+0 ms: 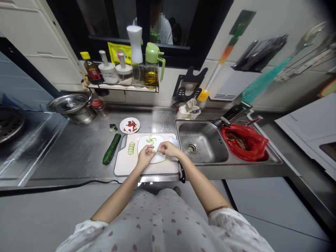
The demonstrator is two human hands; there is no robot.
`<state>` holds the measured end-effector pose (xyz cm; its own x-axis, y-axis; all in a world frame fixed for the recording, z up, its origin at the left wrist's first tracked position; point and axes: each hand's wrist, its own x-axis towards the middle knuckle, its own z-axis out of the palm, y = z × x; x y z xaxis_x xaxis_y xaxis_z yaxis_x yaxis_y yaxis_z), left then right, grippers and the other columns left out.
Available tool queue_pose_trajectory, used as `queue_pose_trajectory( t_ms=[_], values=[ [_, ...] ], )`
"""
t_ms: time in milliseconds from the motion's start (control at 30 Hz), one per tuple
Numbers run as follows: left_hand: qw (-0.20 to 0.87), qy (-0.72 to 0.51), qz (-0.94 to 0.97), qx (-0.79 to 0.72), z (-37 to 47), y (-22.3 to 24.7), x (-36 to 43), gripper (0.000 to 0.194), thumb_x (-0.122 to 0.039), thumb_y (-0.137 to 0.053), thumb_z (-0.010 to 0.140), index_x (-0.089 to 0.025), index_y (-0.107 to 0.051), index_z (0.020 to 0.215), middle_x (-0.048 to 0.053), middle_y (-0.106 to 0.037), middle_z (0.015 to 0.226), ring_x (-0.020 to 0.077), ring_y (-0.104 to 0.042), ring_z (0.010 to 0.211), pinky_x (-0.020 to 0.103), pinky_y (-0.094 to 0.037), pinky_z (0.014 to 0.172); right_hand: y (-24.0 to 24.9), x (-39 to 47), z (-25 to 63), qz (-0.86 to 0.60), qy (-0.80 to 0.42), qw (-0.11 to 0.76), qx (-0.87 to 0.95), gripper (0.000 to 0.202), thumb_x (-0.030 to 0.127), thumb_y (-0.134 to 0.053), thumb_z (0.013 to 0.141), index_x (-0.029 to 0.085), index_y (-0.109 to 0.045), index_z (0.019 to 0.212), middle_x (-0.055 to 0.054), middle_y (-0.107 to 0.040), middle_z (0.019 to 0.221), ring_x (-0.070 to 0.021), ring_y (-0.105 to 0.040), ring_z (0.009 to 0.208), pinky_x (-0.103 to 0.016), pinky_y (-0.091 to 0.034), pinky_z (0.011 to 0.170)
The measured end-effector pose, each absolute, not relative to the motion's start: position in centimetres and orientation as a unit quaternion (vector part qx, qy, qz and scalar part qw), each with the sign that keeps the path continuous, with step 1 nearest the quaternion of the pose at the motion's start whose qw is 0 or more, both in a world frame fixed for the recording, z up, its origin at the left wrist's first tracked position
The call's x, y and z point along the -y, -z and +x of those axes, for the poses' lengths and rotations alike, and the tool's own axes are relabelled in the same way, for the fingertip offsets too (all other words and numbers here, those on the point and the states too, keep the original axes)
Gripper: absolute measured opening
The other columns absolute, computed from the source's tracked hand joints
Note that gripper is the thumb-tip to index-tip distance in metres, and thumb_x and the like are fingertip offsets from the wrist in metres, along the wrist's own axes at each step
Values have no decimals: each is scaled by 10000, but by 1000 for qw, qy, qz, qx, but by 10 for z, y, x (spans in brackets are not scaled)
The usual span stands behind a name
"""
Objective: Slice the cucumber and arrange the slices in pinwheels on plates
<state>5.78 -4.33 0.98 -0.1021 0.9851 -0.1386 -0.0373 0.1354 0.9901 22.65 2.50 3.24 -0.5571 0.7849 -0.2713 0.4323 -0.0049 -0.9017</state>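
Fingers [162, 147] pinch cucumber slice [155, 151]; red bottle label [95, 73] illegible

The cucumber slices [131, 148] are pale green, the garment [141, 224] heart-patterned white.

The single head view looks from above the wearer's own body, forward and steeply down over a white, heart-printed garment [168, 220] at the near edge. It centres, at arm's reach, on the bare left hand [146, 156] and right hand [168, 149]. Its wide lens spans from a round silver metal pot [82, 115] on the left to a crumpled red plastic bag [253, 148] on the right, and a dark-framed window [143, 15] on the far side.
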Motion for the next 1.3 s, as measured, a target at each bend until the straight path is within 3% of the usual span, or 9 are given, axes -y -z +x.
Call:
queue_pose_trajectory(
  t_ms=[233, 400, 867, 1300],
  values=[
    [462, -437, 470, -612, 66, 4, 26, 237, -223, -657, 679, -196, -623, 912, -61, -529, 641, 92, -483, 587, 225, -392, 646, -27, -44, 233, -470, -422, 102, 769, 84, 193, -616, 762, 132, -671, 750, 29, -592, 632, -87, -489, 596, -193, -349, 584],
    [428, -367, 500, -658, 72, 17, 14, 247, -194, -663, 677, -212, -644, 923, -54, -584, 683, 98, -502, 590, 234, -401, 659, -30, -51, 233, -480, -359, 53, 799, 101, 116, -589, 769, 132, -686, 787, 13, -626, 680, -89, -496, 610, -195, -350, 620],
    [371, -225, 542, -719, 82, 20, -5, 193, -244, -652, 725, -268, -643, 916, -29, -706, 815, 192, -636, 840, 304, -384, 771, -24, -54, 226, -519, -219, -74, 823, 197, 170, -529, 857, 167, -689, 972, -84, -711, 946, -174, -616, 856, -222, -351, 664],
    [277, -145, 610, -728, 86, 18, -6, 187, -288, -622, 776, -259, -664, 956, 45, -691, 974, 265, -576, 996, 377, -361, 850, -17, -49, 226, -535, -153, -103, 824, 229, 256, -504, 930, 164, -654, 1076, -145, -675, 1091, -240, -586, 1044, -282, -393, 812]
  ],
)
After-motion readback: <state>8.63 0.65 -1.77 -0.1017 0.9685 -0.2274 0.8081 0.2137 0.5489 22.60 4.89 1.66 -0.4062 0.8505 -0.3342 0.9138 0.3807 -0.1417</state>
